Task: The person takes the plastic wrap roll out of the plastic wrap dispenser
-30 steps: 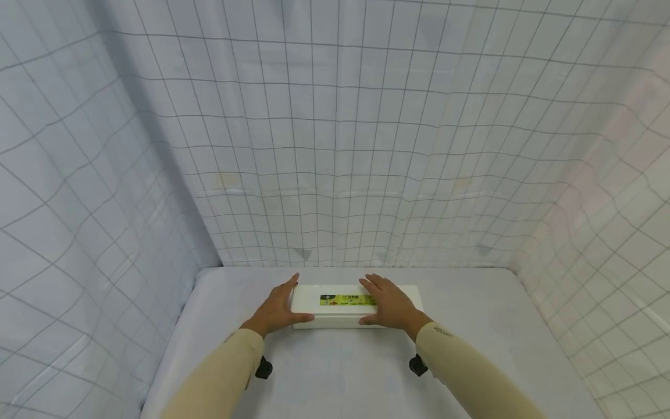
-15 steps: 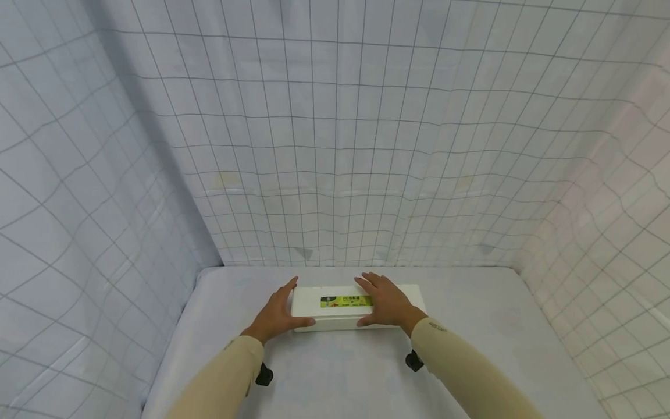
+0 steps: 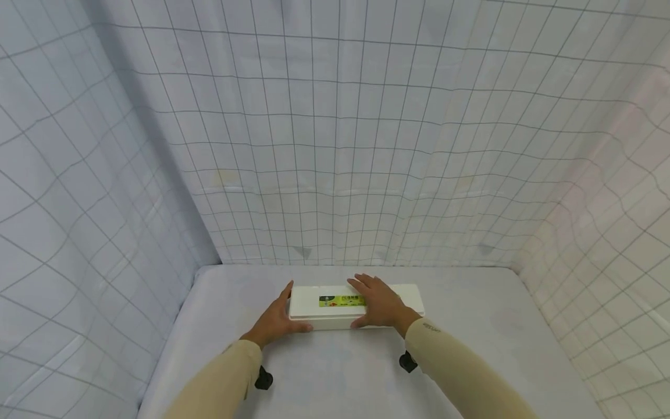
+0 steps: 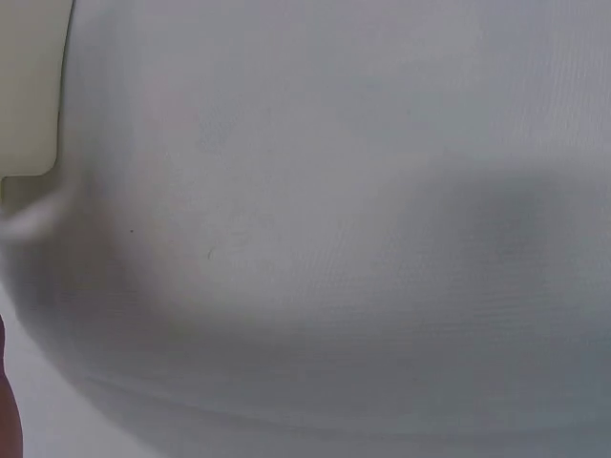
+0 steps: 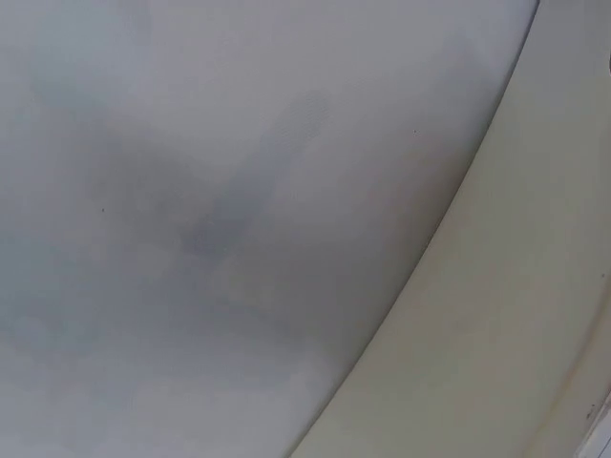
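Observation:
A long white cling film box [image 3: 309, 293] with a yellow-green label [image 3: 335, 301] lies crosswise on the white tabletop. Its lid is down. My left hand [image 3: 274, 321] grips the box's left end, thumb along the front side and fingers at the back left corner. Farther right, my right hand [image 3: 381, 302] spans the box from above: the thumb lies at the front and the fingers reach over the top to the back edge, covering part of the label. In the left wrist view a corner of the box [image 4: 29, 86] shows, and the right wrist view has its pale side [image 5: 477, 286].
White cloth walls [image 3: 335, 145] with a dark grid surround the table on the left, back and right. The tabletop [image 3: 335, 378] stretches in front of the box. Dark wrist cameras [image 3: 264, 379] hang below both cream sleeves [image 3: 460, 366].
My right hand has slid left along the box, baring the right end of the label. My left hand has shifted slightly left and down. The box has hardly moved.

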The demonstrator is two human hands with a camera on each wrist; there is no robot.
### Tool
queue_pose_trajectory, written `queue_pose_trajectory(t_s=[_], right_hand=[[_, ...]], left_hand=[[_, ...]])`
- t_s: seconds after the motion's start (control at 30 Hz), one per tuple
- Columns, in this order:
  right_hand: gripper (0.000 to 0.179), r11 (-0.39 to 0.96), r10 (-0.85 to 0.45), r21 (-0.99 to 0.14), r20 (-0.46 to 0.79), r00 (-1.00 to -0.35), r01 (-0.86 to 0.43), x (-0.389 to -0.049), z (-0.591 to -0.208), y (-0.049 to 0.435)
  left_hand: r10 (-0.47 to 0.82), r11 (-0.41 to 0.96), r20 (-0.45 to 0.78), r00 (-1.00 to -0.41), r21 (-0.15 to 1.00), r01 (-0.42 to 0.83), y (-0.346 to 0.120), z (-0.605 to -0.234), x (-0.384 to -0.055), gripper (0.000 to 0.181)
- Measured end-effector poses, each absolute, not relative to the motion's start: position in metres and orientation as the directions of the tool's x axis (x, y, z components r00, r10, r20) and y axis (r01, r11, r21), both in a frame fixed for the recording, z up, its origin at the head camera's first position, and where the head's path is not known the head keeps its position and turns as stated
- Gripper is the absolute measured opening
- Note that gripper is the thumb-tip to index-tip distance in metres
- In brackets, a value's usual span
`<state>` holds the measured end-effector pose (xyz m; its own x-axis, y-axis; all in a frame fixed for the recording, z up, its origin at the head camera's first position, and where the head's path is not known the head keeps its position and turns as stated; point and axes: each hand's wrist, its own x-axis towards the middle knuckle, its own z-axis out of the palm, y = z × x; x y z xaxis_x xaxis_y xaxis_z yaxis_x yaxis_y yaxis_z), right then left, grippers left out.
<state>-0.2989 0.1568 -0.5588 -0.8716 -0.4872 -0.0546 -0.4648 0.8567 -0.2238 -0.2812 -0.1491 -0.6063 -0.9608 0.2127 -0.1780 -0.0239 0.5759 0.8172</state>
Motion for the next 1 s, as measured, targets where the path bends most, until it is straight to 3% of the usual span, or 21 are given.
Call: queue_pose_trajectory(t_s=[0.27,0.5,0.73,1.0], right_hand=[[0.112,0.848,-0.501,-0.231,-0.06,-0.863,-0.476,-0.299,-0.561,0.15],[0.112,0.867,-0.485,-0.159,-0.052,-0.873,-0.472,-0.301,-0.571,0.146],[0.107,0.878,-0.466,-0.143,-0.032,-0.884,-0.457,-0.296,-0.576,0.142],[0.096,0.897,-0.442,-0.019,-0.071,-0.894,-0.442,-0.297,-0.568,0.136]], left_hand=[[0.19,0.567,-0.172,-0.967,0.823,-0.035,-0.144,-0.621,-0.283,0.143],[0.16,0.613,-0.069,-0.985,0.789,0.044,-0.139,-0.633,-0.28,0.125],[0.089,0.628,-0.027,-0.996,0.777,0.035,-0.132,-0.639,-0.275,0.116],[0.067,0.66,-0.056,-0.996,0.751,0.002,-0.127,-0.64,-0.278,0.116]])
